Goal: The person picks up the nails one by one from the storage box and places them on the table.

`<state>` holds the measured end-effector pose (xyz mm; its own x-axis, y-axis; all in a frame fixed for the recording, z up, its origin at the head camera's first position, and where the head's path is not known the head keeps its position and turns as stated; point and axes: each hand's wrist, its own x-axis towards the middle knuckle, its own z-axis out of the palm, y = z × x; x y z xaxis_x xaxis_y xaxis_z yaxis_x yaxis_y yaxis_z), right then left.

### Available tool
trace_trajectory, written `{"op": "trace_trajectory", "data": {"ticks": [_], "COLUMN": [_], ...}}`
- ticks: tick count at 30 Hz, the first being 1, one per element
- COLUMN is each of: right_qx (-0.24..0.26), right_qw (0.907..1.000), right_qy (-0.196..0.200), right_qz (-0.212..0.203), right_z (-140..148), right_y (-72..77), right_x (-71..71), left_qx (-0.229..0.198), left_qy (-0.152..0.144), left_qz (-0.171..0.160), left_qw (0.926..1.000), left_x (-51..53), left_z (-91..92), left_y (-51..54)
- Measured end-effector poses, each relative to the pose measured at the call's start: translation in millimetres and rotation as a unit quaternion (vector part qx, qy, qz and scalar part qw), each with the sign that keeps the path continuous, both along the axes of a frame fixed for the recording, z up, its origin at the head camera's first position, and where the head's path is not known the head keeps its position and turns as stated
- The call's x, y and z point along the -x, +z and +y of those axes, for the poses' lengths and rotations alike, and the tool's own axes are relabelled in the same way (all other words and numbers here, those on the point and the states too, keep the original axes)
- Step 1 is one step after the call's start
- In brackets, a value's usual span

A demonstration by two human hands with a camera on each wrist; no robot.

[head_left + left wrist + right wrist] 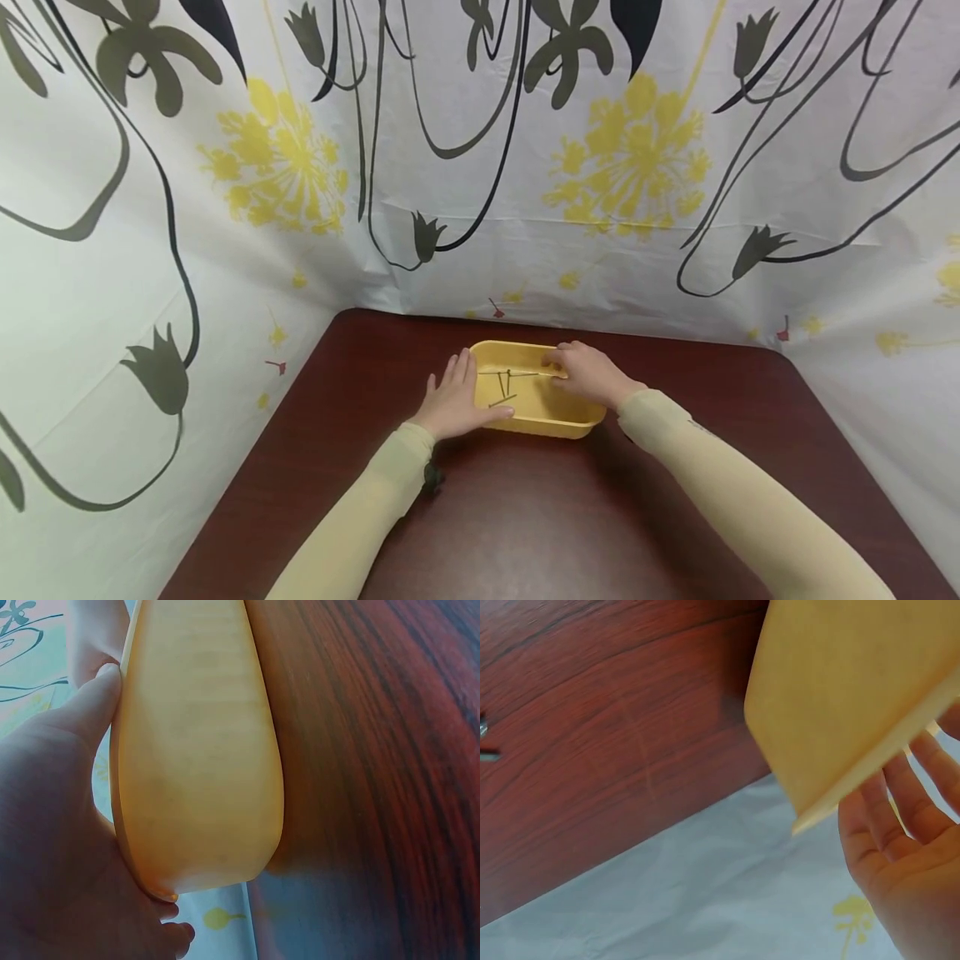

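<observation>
The yellow tray (547,427) sat near the far edge of the counter (517,517), about midway between the far left and far right corners. Several thin, dark, nail-like pieces (502,401) lay loose at different angles on its floor, toward the left end.

The left hand (456,406) was spread wide against the left end of the tray, fingers extended and thumb laid along the near rim; it appeared to brace the tray. The right hand (592,373) reached over the right end with fingers bent into the far right part. Whether it pinched a piece could not be determined.

The step in hand was judged to be handling the loose pieces with the tray steadied. The next move called for a fine fingertip pinch on one piece, with steady left-hand support to prevent sliding.

Long sleeves (360,512) covered both forearms. Beyond the counter's far edge hung a white cloth (480,192) printed with flowers and vines. No brand, label or writing was legible on any surface.
</observation>
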<state>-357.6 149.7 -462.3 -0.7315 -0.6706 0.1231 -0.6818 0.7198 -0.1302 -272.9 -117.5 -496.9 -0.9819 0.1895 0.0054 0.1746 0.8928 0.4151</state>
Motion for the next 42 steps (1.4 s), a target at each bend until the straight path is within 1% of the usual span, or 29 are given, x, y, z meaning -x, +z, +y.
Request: {"op": "trace_trajectory", "data": {"ticks": [2, 5, 10, 13, 15, 20, 25, 33, 39, 42], "right_qx": [-0.009, -0.022, -0.051, -0.061, -0.059, -0.057, -0.049, -0.044, -0.020, -0.017], "right_qw": [0.9999, 0.9997, 0.9985, 0.9976, 0.9975, 0.9963, 0.9958, 0.9947, 0.9951, 0.9949], "right_qy": [0.003, 0.006, 0.004, -0.003, -0.004, -0.003, -0.011, -0.047, -0.060, -0.064], "right_qz": [-0.009, -0.010, 0.018, 0.031, 0.039, 0.065, 0.076, 0.079, 0.077, 0.076], "right_z": [-9.4, -21.4, -32.1, -35.5, -37.2, -42.0, -47.9, -51.5, -54.0, -54.9], "right_y": [-1.7, -6.6, -22.7, -30.7, -34.2, -36.7, -39.1, -42.9, -40.4, -39.9], "right_x": [2.2, 5.6, 12.6, 15.0, 14.7, 13.1, 10.8, 7.4, 8.1, 8.2], "left_qx": [-0.002, -0.003, -0.004, -0.006, -0.005, 0.004, 0.010, -0.003, 0.002, -0.002], "left_qy": [0.003, 0.002, -0.001, -0.002, -0.004, -0.004, 0.000, -0.004, 0.000, 0.001], "left_qz": [0.001, 0.003, -0.001, -0.004, -0.001, 0.002, 0.005, -0.001, 0.006, 0.004], "left_qw": [1.0000, 1.0000, 1.0000, 1.0000, 1.0000, 1.0000, 0.9999, 1.0000, 1.0000, 1.0000], "left_x": [0.6, 2.0, 2.4, 0.2, -0.3, 1.0, 1.9, -0.2, 0.3, 0.9], "left_z": [-2.2, -3.9, -2.0, -0.5, 0.1, -0.1, -0.8, 0.8, 0.1, -0.5], "left_y": [1.2, 0.8, -1.3, -1.1, -2.3, -3.0, -3.2, -1.3, 0.0, -0.8]}}
